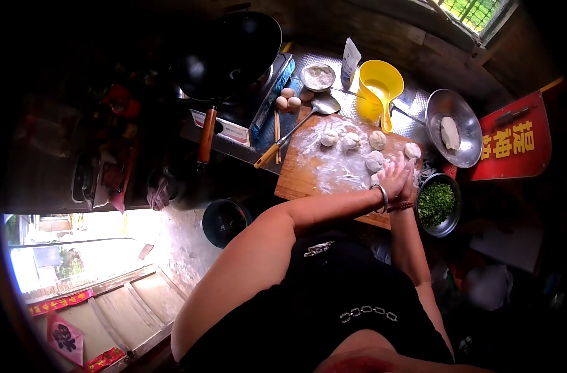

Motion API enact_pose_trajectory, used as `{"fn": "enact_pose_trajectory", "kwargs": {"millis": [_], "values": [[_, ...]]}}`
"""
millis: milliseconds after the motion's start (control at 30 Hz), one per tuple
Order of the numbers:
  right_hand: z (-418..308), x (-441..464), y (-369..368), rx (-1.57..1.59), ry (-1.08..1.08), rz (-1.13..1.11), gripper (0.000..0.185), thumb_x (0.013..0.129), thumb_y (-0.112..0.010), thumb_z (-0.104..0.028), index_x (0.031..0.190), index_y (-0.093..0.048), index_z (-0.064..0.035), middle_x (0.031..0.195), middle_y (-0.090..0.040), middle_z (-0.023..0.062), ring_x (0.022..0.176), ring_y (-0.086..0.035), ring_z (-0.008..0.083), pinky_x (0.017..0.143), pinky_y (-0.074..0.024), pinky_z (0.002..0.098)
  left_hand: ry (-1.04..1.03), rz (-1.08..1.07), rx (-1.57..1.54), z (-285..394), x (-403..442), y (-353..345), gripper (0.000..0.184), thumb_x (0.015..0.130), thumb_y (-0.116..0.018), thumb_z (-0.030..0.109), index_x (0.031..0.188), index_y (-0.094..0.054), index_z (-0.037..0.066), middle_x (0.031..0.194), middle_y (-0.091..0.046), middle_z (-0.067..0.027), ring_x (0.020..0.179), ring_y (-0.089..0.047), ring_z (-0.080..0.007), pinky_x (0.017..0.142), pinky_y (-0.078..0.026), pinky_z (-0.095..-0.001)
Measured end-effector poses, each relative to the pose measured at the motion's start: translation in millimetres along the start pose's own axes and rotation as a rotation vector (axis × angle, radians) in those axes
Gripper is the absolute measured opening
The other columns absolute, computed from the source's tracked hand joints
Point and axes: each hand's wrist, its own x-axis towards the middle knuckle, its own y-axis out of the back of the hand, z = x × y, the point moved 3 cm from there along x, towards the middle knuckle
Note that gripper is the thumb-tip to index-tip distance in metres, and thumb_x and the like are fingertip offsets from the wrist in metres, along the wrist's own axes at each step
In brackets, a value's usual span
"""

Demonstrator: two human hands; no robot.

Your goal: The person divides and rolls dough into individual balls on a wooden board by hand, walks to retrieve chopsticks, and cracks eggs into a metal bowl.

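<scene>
My left hand (392, 178), dusted with flour and wearing a silver bangle, meets my right hand (408, 188) palm to palm above the board's right side. Their fingers point away from me, close together. Anything between the palms is hidden. Just beyond my fingers sits a dough ball (412, 150). Beside my left hand lies another dough ball (375, 161), with several more in a row farther back, one of them a floured dough ball (350, 141). The wooden board (291, 174) is streaked with white flour.
A steel bowl (434, 104) holds a dough piece (449, 133). Chopped greens (436, 204) fill a bowl at right. Behind the board stand a yellow dipper (383, 74) and a flour bowl (318, 77). A spatula (326, 104) overlaps the board; eggs (288, 92) and a wok (230, 56) lie left.
</scene>
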Motion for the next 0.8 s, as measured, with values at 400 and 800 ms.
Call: {"fn": "enact_pose_trajectory", "kwargs": {"millis": [400, 800], "values": [[-20, -26, -41, -0.878, 0.666, -0.119, 0.067, 0.099, -0.039, -0.048, 0.144, -0.026, 0.0003, 0.146, -0.03, 0.0174, 0.134, -0.031, 0.0304, 0.11, -0.0226, 0.0412, 0.085, -0.139, -1.15, 7, 10, 27, 0.065, 0.1, -0.03, 0.052, 0.15, -0.021, 0.011, 0.152, -0.025, -0.0172, 0.138, -0.026, -0.0354, 0.113, -0.02, -0.0374], [-13, 25, 72, -0.963, 0.613, 0.136, 0.045, 0.096, -0.054, -0.016, 0.134, -0.041, 0.0044, 0.131, -0.048, 0.0182, 0.119, -0.048, 0.025, 0.101, -0.0388, 0.0338, 0.003, 0.11, 0.131, 36, -66, 105, 0.096, 0.084, -0.054, 0.063, 0.143, -0.025, -0.007, 0.15, -0.015, -0.0328, 0.141, -0.014, -0.0433, 0.115, -0.017, -0.0403]]}}
